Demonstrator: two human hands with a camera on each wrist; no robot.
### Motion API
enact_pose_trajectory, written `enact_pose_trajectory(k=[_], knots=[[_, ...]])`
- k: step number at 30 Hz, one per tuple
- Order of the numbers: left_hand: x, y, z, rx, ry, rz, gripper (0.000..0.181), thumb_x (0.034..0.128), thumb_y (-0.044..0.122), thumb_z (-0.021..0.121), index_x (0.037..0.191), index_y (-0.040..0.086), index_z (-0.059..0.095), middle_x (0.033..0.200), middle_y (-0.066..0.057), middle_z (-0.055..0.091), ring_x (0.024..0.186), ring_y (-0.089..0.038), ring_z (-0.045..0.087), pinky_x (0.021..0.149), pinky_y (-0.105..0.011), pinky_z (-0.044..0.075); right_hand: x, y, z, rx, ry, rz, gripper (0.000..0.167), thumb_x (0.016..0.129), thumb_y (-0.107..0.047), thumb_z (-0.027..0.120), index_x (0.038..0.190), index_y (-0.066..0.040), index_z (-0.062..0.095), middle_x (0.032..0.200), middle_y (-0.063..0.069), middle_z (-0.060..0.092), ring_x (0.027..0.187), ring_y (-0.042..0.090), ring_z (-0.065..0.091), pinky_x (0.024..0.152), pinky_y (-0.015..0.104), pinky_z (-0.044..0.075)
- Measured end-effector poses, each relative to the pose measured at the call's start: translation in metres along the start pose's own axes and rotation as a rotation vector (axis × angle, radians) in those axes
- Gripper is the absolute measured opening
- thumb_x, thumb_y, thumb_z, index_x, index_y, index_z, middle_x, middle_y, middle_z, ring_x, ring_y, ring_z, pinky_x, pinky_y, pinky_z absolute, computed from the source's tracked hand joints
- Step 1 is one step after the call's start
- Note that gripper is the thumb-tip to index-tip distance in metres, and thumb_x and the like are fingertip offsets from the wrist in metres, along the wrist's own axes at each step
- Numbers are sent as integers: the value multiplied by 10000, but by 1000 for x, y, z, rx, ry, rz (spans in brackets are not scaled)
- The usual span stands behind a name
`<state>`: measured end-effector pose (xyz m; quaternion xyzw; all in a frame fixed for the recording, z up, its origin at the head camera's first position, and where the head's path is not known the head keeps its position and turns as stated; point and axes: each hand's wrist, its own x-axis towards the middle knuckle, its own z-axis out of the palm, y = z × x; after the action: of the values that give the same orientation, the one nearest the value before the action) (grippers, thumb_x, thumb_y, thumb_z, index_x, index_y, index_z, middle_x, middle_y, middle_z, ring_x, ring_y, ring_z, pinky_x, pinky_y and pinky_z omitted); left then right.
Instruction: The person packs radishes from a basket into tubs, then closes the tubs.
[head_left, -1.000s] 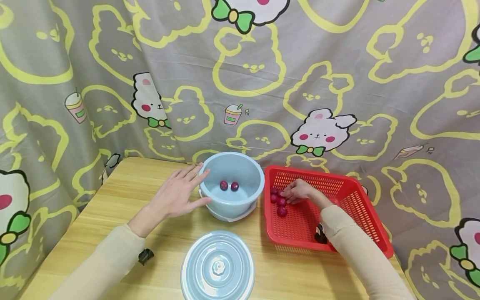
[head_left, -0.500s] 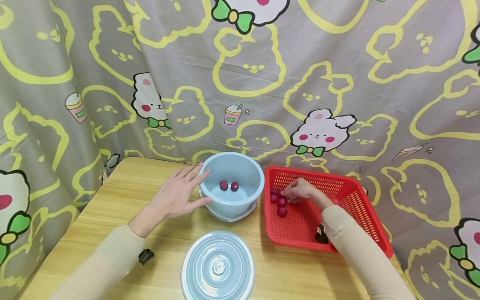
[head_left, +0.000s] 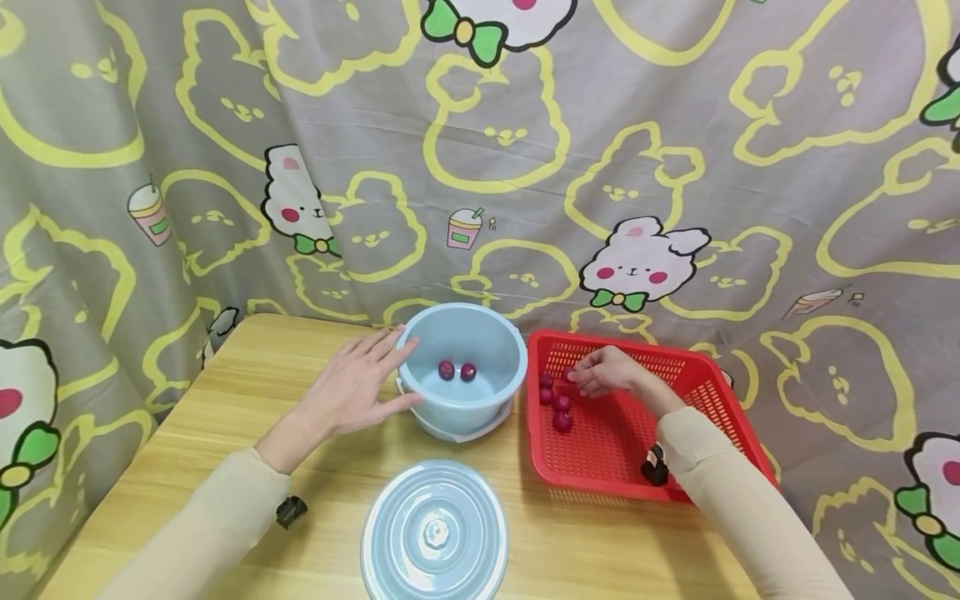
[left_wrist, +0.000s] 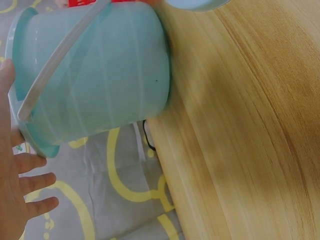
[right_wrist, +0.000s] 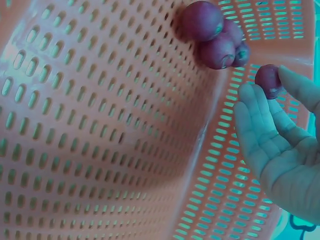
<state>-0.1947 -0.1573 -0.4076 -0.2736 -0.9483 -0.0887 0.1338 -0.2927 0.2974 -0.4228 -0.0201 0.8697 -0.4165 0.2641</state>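
My right hand point(head_left: 609, 372) pinches one dark red plum point(right_wrist: 269, 81) between thumb and fingertips, inside the red plastic basket point(head_left: 600, 483). Several more plums point(right_wrist: 215, 34) sit together at the basket's left side, apart from the pinched one. Fingers spread and straight, my left hand point(head_left: 352, 379) is at the left rim of the light blue bucket point(head_left: 457, 417), and in the left wrist view its fingers lie along that rim. Two plums point(head_left: 457, 371) rest on the bucket's floor. The bucket's white handle point(left_wrist: 60, 57) hangs down against its side.
A round light blue lid point(head_left: 435, 533) with a knob lies on the wooden table point(head_left: 300, 500) in front of the bucket. Behind the table hangs a grey cartoon-patterned curtain point(head_left: 510, 208). Bucket and basket stand almost side by side.
My right hand has lifted slightly and moved a little to the right, drawing one plum away from the others. My left hand, the bucket and the lid stay where they were.
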Motion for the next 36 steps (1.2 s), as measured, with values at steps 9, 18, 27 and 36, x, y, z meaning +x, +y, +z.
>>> enact_pose_trajectory(k=[9,18,27,36], knots=[[0,0,0,-6,-7,-5,886,945,694,613,1627,159,426,1712,-172,357,1549,-413,422,1244,-623,382,-9,-14,-3,47,-10,-32,428,996,-208,741,1296,81,643,1065,144,751,879,167,742,966,465,645],[1,-1,0,-1,-8,-6,889,945,701,606,1625,157,429,1713,-172,354,1550,-414,420,1246,-622,381,-19,-25,-7,56,10,-71,457,994,-235,747,1310,73,629,1092,182,751,903,179,744,960,460,648],[1,0,0,-6,-4,-6,883,944,695,612,1620,155,438,1710,-172,363,1547,-410,424,1241,-626,383,-28,-39,-9,94,11,-136,462,989,-226,755,1299,80,603,986,65,753,892,178,740,873,362,669],[1,-1,2,5,11,6,882,942,697,613,1615,152,447,1703,-171,377,1541,-406,434,1236,-620,392,-36,-60,-6,107,38,-165,467,975,-228,773,1314,49,609,1001,35,753,899,194,764,889,385,668]])
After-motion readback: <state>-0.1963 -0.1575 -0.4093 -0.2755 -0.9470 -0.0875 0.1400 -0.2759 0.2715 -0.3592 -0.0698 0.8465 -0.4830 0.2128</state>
